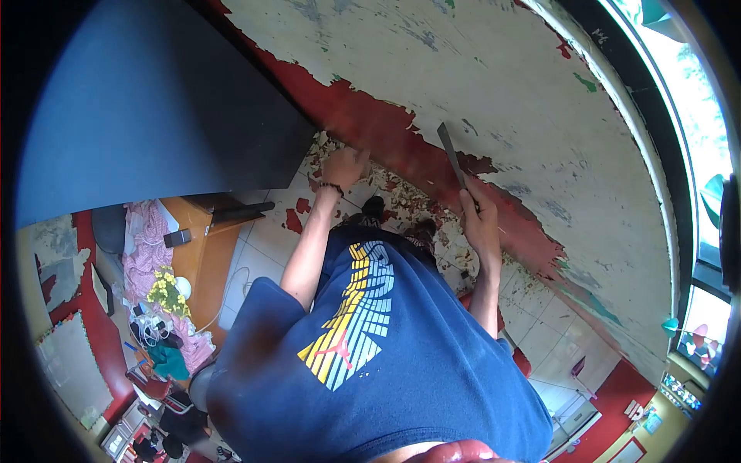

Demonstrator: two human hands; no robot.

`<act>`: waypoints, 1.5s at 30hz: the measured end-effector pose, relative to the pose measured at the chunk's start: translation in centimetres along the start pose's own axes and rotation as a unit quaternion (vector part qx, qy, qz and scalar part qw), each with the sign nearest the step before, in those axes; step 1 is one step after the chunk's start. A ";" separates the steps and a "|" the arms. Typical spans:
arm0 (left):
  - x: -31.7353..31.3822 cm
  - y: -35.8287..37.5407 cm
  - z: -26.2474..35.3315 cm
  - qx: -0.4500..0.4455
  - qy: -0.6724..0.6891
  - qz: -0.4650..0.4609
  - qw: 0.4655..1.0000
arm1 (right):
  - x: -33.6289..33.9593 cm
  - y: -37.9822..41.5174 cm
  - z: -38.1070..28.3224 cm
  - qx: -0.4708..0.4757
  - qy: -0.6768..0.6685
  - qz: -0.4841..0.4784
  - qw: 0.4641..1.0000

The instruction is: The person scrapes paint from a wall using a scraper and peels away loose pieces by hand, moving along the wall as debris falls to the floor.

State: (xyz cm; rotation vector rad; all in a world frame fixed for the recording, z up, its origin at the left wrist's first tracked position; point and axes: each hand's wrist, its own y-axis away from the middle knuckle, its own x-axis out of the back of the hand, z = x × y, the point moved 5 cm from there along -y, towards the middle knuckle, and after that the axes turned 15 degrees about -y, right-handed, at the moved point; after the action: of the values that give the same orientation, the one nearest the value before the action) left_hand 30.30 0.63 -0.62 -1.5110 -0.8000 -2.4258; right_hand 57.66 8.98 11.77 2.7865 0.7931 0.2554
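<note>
My right hand [482,219] is wrapped round the lower end of a scraper [450,150] with a long, flat metal blade. The blade points up along the wall and lies over the border between red paint and the bare pale surface. My left hand [345,168], with a dark bracelet at the wrist, is beside the red strip low on the wall. Its fingers are curled in, and I cannot make out anything in them. The wall [432,69] is mostly stripped to pale plaster, with ragged red paint [370,123] along its lower part.
Paint flakes [405,202] litter the tiled floor [258,251] around my shoes. A large dark panel [162,108] stands close on the left. Behind it are a wooden desk [204,255], pink cloth [147,247] and yellow flowers [166,293]. A window [695,100] is at the right.
</note>
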 end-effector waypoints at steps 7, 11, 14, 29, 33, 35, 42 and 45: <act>2.6 -5.2 5.0 0.061 0.536 0.013 0.842 | -0.1 -0.1 0.1 -0.026 0.002 -0.053 0.998; 1.3 -6.1 5.5 0.090 0.604 0.039 0.791 | 0.3 -0.3 -0.3 -0.041 -0.003 -0.110 0.993; 1.3 -6.6 5.0 0.125 0.669 0.027 0.732 | 1.4 -0.8 0.4 -0.027 -0.004 -0.128 0.991; 0.5 -7.3 3.8 0.088 0.683 0.076 0.722 | 2.3 -3.9 -2.6 -0.003 0.108 -0.139 0.984; 0.3 -7.5 3.1 0.077 0.661 0.003 0.746 | 1.7 -4.1 -1.7 -0.012 0.119 -0.077 0.990; 1.0 -6.8 3.1 0.077 0.670 -0.040 0.737 | 0.1 -4.0 -2.4 -0.009 0.131 -0.068 0.989; 1.5 -8.2 3.8 0.001 0.666 -0.260 0.700 | -3.8 -3.3 -8.3 -0.018 0.171 -0.027 0.985; 0.8 -8.7 3.9 -0.010 0.672 -0.278 0.686 | -4.4 -3.4 -8.9 -0.042 0.194 -0.030 0.980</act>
State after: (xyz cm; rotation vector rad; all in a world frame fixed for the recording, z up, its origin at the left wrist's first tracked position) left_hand 29.35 10.06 -1.60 0.8537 -0.8081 -2.8953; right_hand 50.27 11.01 18.92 2.6615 0.9219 0.8209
